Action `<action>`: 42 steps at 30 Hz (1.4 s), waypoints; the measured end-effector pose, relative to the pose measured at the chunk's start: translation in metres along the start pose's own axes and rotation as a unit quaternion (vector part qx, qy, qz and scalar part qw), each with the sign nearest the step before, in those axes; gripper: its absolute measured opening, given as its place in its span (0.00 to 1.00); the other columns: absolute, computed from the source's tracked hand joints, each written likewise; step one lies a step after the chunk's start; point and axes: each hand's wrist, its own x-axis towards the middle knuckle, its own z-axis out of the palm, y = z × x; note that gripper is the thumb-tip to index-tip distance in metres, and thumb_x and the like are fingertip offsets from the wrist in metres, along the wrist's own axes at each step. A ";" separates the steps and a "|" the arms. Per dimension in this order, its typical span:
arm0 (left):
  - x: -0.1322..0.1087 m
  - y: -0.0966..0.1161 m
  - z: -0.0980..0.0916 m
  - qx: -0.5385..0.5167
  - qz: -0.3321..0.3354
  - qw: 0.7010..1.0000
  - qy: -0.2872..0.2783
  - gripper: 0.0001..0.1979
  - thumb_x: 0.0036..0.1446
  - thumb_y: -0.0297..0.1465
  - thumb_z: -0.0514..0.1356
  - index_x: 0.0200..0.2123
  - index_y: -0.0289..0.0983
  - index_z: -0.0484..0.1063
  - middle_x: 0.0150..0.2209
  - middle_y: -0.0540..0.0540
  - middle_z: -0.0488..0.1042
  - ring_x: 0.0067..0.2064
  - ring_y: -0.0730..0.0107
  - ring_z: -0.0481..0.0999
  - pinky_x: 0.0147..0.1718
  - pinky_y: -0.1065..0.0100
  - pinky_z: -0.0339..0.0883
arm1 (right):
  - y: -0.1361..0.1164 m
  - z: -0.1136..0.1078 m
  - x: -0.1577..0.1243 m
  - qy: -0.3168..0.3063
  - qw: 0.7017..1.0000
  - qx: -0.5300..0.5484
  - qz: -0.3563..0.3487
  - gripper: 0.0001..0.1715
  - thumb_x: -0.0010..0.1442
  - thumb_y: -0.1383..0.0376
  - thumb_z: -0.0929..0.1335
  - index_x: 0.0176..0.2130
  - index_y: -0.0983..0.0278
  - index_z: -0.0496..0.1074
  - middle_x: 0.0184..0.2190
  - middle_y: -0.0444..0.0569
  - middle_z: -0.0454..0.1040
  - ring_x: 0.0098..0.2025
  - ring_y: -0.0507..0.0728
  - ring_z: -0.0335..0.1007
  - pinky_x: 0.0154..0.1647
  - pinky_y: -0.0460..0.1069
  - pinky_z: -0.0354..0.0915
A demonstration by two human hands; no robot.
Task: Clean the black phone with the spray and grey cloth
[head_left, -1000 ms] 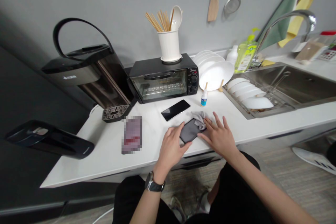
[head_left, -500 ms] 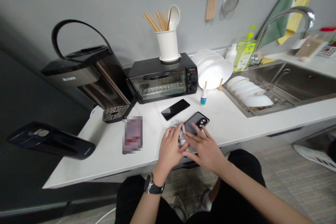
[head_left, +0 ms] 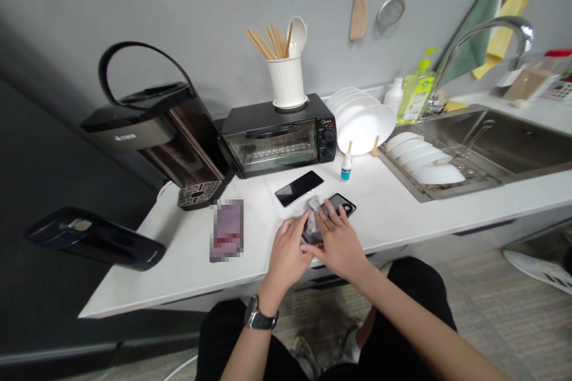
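Observation:
A phone case [head_left: 340, 199] with a dark rim, a greyish back and round camera holes lies on the counter, partly hidden by my hands. My left hand [head_left: 287, 253], wearing a wristwatch, grips its near left side. Under the fingers of my right hand [head_left: 342, 245] is a crumpled whitish cloth or tissue [head_left: 313, 203], pressed against the case's back. Just beyond lies a phone [head_left: 299, 187] with a dark screen facing up. A small white bottle [head_left: 345, 168] with a blue label stands upright to the right of the phone.
Behind stand a toaster oven [head_left: 277, 146] with a white chopstick holder [head_left: 286, 80] on top, and racked plates [head_left: 364, 128]. Left are a dark drinks machine [head_left: 179, 131], a black flask-like object [head_left: 96, 238] and a blurred purple packet [head_left: 227, 229]. The sink [head_left: 527, 149] is right.
My right hand has slid slightly left and up across the case with the cloth, which now shows more beyond my fingers. My left hand stays nearly in place.

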 end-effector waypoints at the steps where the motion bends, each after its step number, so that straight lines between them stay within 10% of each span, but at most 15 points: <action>1: 0.000 -0.002 0.000 0.005 -0.003 1.000 -0.002 0.40 0.58 0.24 0.64 0.72 0.43 0.56 0.60 0.41 0.73 0.60 0.53 0.69 0.61 0.51 0.67 | -0.008 -0.002 -0.005 -0.010 1.000 0.023 -0.015 0.48 0.70 0.41 0.62 0.67 0.77 0.66 0.67 0.66 0.67 0.76 0.72 0.47 0.75 0.69 0.47; 7: 0.000 0.000 0.000 0.013 -0.014 1.000 0.008 0.43 0.58 0.31 0.69 0.72 0.45 0.55 0.61 0.42 0.73 0.60 0.50 0.68 0.61 0.48 0.66 | 0.007 -0.020 -0.033 -0.034 0.999 0.025 -0.016 0.35 0.70 0.45 0.65 0.65 0.63 0.71 0.65 0.54 0.72 0.76 0.70 0.48 0.74 0.70 0.48; 14: 0.002 0.005 0.001 0.017 0.023 0.999 0.019 0.42 0.59 0.34 0.70 0.72 0.44 0.56 0.63 0.42 0.71 0.59 0.52 0.69 0.61 0.50 0.66 | 0.061 -0.017 -0.013 0.010 0.994 -0.094 0.051 0.40 0.71 0.43 0.62 0.65 0.71 0.70 0.65 0.64 0.71 0.75 0.75 0.49 0.72 0.73 0.46; 20: 0.001 0.004 0.000 0.030 0.020 0.999 0.022 0.40 0.58 0.30 0.68 0.71 0.42 0.57 0.60 0.42 0.73 0.57 0.52 0.69 0.60 0.51 0.66 | 0.031 0.004 0.008 0.027 0.996 -0.067 0.057 0.49 0.69 0.39 0.61 0.63 0.81 0.69 0.64 0.74 0.69 0.74 0.75 0.51 0.73 0.70 0.49; 26: 0.000 0.003 0.000 0.067 -0.003 0.998 -0.008 0.41 0.56 0.24 0.64 0.71 0.43 0.58 0.56 0.41 0.75 0.55 0.51 0.70 0.57 0.52 0.67 | -0.011 -0.007 -0.015 -0.032 0.997 0.045 -0.048 0.44 0.69 0.41 0.64 0.66 0.71 0.68 0.66 0.60 0.70 0.75 0.69 0.51 0.75 0.66 0.49; 36: 0.002 0.010 0.002 0.049 0.023 0.998 0.016 0.41 0.59 0.38 0.69 0.72 0.43 0.56 0.57 0.42 0.74 0.57 0.51 0.69 0.59 0.51 0.65 | 0.062 -0.015 -0.023 0.027 0.993 -0.110 0.044 0.43 0.71 0.41 0.60 0.66 0.72 0.69 0.66 0.65 0.69 0.74 0.78 0.49 0.71 0.74 0.50; 42: 0.001 0.008 0.001 0.052 0.021 0.998 0.009 0.41 0.57 0.32 0.68 0.71 0.42 0.57 0.58 0.41 0.75 0.57 0.51 0.70 0.58 0.51 0.65 | 0.025 0.002 0.006 0.014 0.994 -0.089 0.056 0.51 0.69 0.38 0.61 0.63 0.82 0.69 0.65 0.74 0.68 0.74 0.77 0.52 0.72 0.70 0.50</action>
